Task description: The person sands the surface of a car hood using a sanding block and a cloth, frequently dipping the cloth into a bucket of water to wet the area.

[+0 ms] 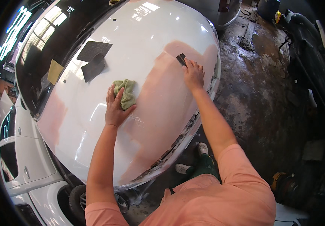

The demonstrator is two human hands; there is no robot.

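Note:
A white car hood (140, 41) with pinkish-brown patches (158, 101) lies beneath both hands. Toward its front edge, my right hand (194, 75) grips a small dark block, which looks like a sanding block (181, 59), pressed to the edge of a patch. My left hand (115, 111) rests on the hood, fingers and thumb around a crumpled green cloth (127, 98). Beyond the cloth lie two dark grey sheets, likely sandpaper: one sheet (94, 50) is partly overlapped by the other sheet (93, 69).
A yellowish sheet (54, 71) leans near the windshield (49, 34) base. At the far edge sits a yellow ring, perhaps tape (114, 2). Another white car (27, 154) stands to the left. Dark car parts (311, 49) line the right side, past the stained, wet-looking floor (252, 101).

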